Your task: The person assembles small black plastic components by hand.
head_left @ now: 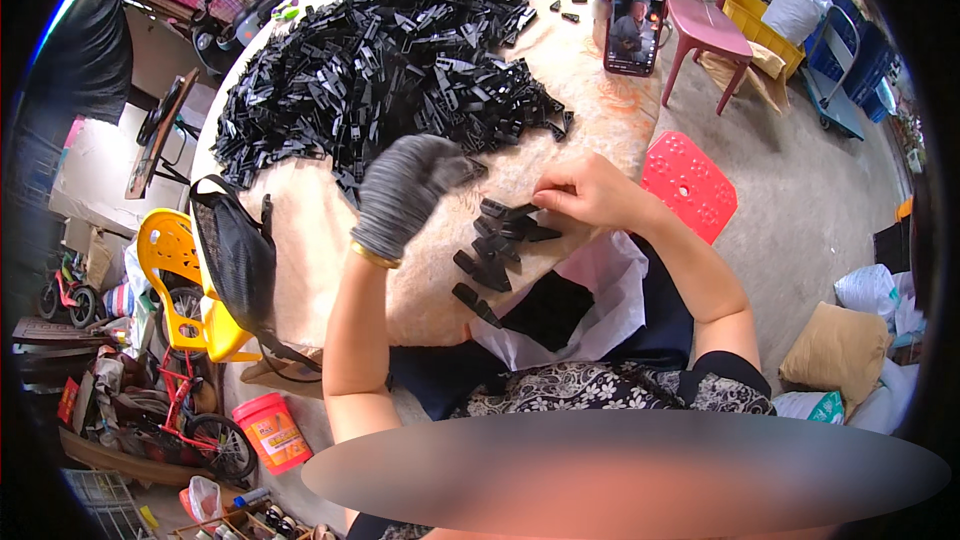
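Observation:
My left hand (408, 190), in a grey knitted glove, is closed at the near edge of a big heap of black plastic pieces (390, 60). A dark piece shows at its fingertips, slightly smeared by motion. Bare, my right hand (590, 190) pinches the end of a black plastic piece (520, 211) between thumb and fingers. That piece lies at the top of a small row of similar black pieces (490, 265) near the table's front edge. Below the row, a white plastic bag (622, 290) lies open on my lap, with black material inside.
The round table (610, 130) has a pale, stained cover. A phone (636, 22) leans upright at its far right. A black bag (235, 255) hangs by a yellow chair (172, 270) at left. Nearby are a red stool (690, 185), a red bucket (272, 432) and a maroon chair (708, 25).

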The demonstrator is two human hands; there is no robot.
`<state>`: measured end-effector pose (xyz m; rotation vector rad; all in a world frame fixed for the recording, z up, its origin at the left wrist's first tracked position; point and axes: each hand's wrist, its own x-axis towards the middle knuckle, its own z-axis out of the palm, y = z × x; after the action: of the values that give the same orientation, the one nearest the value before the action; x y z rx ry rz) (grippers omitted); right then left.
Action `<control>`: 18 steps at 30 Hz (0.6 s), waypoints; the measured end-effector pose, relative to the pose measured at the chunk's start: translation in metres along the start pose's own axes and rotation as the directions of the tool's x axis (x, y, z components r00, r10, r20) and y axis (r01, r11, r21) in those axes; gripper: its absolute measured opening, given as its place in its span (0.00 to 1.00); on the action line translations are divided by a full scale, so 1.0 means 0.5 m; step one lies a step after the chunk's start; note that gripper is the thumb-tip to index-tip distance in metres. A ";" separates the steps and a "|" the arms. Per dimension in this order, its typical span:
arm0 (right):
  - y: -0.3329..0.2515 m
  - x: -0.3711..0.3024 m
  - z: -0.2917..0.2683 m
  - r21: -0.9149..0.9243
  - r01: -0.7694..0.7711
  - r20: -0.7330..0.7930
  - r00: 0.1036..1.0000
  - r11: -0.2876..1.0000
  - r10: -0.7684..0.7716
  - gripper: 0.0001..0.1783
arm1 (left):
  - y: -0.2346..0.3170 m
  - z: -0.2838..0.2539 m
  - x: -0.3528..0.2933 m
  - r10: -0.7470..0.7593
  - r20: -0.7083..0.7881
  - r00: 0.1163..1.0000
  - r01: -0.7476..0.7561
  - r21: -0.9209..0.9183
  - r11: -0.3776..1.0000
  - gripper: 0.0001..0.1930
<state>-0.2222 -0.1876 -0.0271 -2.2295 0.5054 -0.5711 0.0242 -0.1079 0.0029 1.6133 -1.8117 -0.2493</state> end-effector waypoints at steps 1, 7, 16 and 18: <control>-0.007 -0.002 -0.003 -0.053 -0.011 0.018 1.000 0.999 0.012 0.11 | -0.013 -0.018 0.002 -0.124 0.011 0.992 0.123 0.083 0.989 0.13; -0.005 0.054 0.004 -0.303 0.185 -0.008 0.980 0.935 -0.197 0.11 | -0.050 0.003 0.013 -0.283 0.091 0.955 0.232 0.366 0.901 0.13; 0.032 0.150 0.068 -0.487 0.207 0.001 0.972 0.848 -0.237 0.10 | -0.039 0.020 -0.017 -0.143 0.137 0.980 0.058 0.488 0.871 0.17; 0.034 0.141 0.067 -0.485 0.196 -0.013 0.973 0.852 -0.232 0.09 | -0.036 0.027 -0.011 -0.189 0.124 0.974 0.100 0.511 0.854 0.19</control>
<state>-0.1491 -0.2152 -0.0433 -2.7764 0.4747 -0.7011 0.0305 -0.1105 -0.0196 2.1535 -1.9966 0.0311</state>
